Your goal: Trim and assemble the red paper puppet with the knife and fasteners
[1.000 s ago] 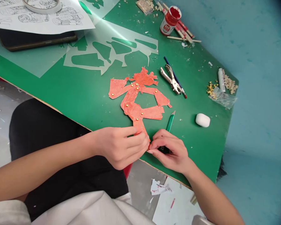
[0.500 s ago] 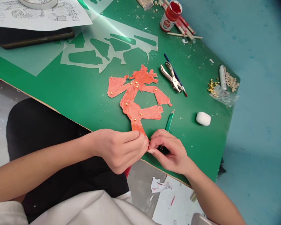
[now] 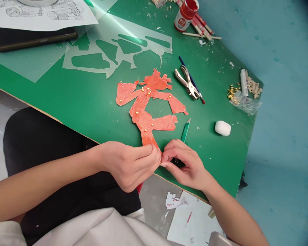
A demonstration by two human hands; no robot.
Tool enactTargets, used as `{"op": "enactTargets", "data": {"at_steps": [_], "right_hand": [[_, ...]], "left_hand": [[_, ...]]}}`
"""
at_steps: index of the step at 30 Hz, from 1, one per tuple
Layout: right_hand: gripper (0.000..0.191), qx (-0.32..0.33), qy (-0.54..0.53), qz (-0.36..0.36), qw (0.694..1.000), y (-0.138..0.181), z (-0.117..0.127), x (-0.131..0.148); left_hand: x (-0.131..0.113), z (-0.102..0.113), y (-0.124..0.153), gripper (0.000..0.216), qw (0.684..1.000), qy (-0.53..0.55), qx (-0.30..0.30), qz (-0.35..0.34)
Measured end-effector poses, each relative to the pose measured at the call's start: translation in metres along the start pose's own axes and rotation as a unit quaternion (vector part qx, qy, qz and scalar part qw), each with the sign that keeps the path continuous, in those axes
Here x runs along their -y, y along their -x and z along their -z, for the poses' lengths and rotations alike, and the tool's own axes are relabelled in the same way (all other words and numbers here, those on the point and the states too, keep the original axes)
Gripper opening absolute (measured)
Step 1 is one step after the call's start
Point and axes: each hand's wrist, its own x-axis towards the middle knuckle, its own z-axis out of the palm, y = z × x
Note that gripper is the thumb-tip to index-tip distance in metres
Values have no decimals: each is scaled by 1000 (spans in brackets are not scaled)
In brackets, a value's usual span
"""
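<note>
A flat red jointed paper puppet, its parts pinned with small gold brads, lies on the green table. My left hand is closed on the puppet's lower leg near the table's front edge. Pinched at the same leg end is my right hand, its thumb and index fingertips meeting the left fingertips. What lies between the fingertips is hidden. A green cutter-like tool with a pointed tip sticks out from behind my right hand. Beyond the puppet's arm rests a silver hole punch beside a blue paintbrush.
Cut-out translucent sheet lies behind the puppet. A phone-like dark slab sits under a printed drawing sheet. An open red paint jar stands at the back. Gold brads and a white earbud case are at right.
The view has shifted slightly, so the table things sit a little further left and up. Both hands keep their pinch at the puppet's leg; the puppet is otherwise unchanged.
</note>
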Motion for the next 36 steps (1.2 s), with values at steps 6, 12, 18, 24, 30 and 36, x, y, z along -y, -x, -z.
{"op": "enactTargets", "data": {"at_steps": [6,12,18,24,30,36], "right_hand": [[16,-15,15,8,1000,0,-1,-3],[15,-53,87,91,991,1,-6,-4],[21,-90,154,127,976,6,-9,-6],[19,-118,190,108,969,6,-12,-4],[22,-135,182,82,971,3,-18,1],[23,-132,190,82,969,3,-19,0]], "left_hand": [[-1,2,1,16,1000,6,7,5],[1,6,0,17,997,45,3,57],[-1,2,6,16,993,73,7,92],[-5,-3,8,16,993,63,7,98],[-2,-1,2,13,992,63,4,110],[-2,0,0,15,990,58,2,132]]}}
